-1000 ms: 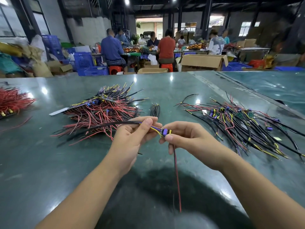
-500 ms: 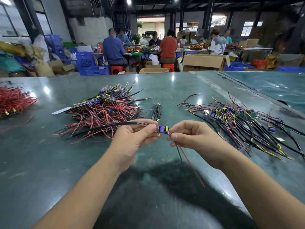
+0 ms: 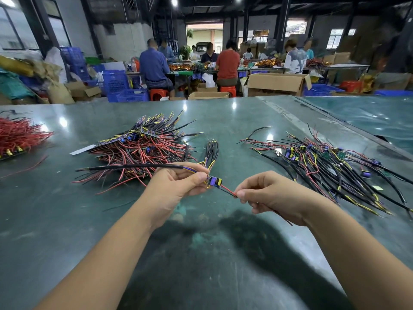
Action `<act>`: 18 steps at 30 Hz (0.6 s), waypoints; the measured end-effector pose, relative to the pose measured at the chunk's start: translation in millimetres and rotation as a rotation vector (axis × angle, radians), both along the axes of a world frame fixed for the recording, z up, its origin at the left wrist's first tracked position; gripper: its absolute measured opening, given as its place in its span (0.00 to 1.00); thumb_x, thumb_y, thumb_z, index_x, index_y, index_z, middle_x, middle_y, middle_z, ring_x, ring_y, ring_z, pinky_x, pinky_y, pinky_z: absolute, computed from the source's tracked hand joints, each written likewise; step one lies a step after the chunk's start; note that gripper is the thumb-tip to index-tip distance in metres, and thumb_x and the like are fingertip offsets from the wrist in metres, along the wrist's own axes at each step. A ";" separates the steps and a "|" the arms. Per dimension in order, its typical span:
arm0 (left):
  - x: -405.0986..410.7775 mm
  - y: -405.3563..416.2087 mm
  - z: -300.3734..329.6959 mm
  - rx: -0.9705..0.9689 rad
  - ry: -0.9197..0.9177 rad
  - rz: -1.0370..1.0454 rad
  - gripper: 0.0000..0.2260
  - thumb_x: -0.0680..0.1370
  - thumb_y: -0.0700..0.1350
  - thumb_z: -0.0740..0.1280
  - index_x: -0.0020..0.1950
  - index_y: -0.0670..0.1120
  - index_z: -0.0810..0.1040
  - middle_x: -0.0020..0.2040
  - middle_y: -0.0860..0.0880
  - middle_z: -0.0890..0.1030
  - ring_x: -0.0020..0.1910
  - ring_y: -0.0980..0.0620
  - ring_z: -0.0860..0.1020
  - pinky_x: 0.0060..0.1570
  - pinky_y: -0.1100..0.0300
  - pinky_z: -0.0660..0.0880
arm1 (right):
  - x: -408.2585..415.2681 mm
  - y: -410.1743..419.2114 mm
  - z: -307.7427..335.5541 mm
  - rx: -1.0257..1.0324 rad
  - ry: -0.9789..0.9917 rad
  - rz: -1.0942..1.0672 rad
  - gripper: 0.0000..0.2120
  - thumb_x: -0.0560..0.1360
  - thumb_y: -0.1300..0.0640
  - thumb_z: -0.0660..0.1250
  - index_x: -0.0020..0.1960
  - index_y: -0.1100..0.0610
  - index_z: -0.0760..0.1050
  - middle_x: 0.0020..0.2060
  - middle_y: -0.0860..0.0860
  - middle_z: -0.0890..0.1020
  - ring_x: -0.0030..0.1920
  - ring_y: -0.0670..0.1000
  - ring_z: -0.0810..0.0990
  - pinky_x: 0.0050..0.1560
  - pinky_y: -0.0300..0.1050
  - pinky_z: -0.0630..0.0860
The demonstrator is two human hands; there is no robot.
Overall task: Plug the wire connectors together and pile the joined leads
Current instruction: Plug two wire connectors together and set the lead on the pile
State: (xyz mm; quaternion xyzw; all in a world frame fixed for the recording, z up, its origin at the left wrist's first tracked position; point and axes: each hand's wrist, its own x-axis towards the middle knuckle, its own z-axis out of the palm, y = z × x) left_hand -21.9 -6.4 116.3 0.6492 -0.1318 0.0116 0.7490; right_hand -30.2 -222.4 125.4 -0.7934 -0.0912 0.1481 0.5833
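Observation:
Between my hands hangs a joined purple and yellow connector (image 3: 214, 182). My left hand (image 3: 178, 185) pinches it at its left end, and a black sheathed lead (image 3: 134, 167) runs from there out to the left. My right hand (image 3: 271, 194) pinches the red and black wires (image 3: 228, 191) that leave the connector's right side. A big pile of red and black leads (image 3: 143, 148) lies behind my left hand. A spread pile of black leads with connectors (image 3: 330, 164) lies to the right.
A small bundle of black leads (image 3: 211, 151) lies just behind the connector. More red wires (image 3: 19, 137) sit at the table's left edge. The green table (image 3: 201, 253) continues toward me. People work at benches beyond the far edge, among boxes and blue crates.
My right hand has slid away from the connector to the right along the red and black wires. The wires that hung down are now held out straight. My left hand keeps its hold.

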 end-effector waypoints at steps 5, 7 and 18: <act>4.2 4.3 -0.2 -0.043 0.012 0.044 0.05 0.73 0.34 0.67 0.42 0.42 0.82 0.39 0.45 0.85 0.38 0.52 0.83 0.37 0.64 0.80 | 6.1 -10.7 -2.8 -0.089 -0.060 -0.115 0.06 0.76 0.67 0.65 0.43 0.61 0.78 0.33 0.55 0.76 0.32 0.48 0.74 0.38 0.37 0.75; 7.1 7.4 -1.0 -0.072 0.036 0.082 0.07 0.74 0.33 0.66 0.42 0.42 0.81 0.37 0.47 0.84 0.37 0.53 0.83 0.37 0.64 0.79 | 8.4 -14.2 -3.5 -0.093 -0.063 -0.145 0.07 0.76 0.69 0.64 0.42 0.62 0.78 0.32 0.55 0.74 0.33 0.49 0.72 0.40 0.39 0.74; 15.4 15.4 -5.7 -0.142 0.105 0.155 0.07 0.75 0.32 0.65 0.43 0.40 0.80 0.33 0.48 0.84 0.32 0.55 0.82 0.34 0.66 0.79 | 10.6 -35.5 -3.1 0.023 -0.090 -0.221 0.06 0.75 0.70 0.65 0.48 0.63 0.79 0.34 0.53 0.77 0.36 0.47 0.75 0.40 0.33 0.77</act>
